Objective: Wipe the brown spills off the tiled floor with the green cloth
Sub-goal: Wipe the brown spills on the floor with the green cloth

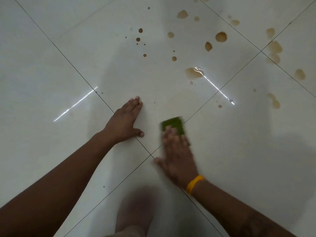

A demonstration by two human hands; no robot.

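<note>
The right hand is pressing flat, fingers spread, on the small folded green cloth, pushing it along the shiny white tiled floor. The left hand is leaning flat, probably for balance. The brown spills are waiting farther ahead.

An indoor room, most likely in a home, though which room cannot be told. The only evidence is the tiled floor: large glossy white tiles with thin dark grout lines (set diagonally to the view), mirroring streaks of light and dotted with brown spills.
</note>
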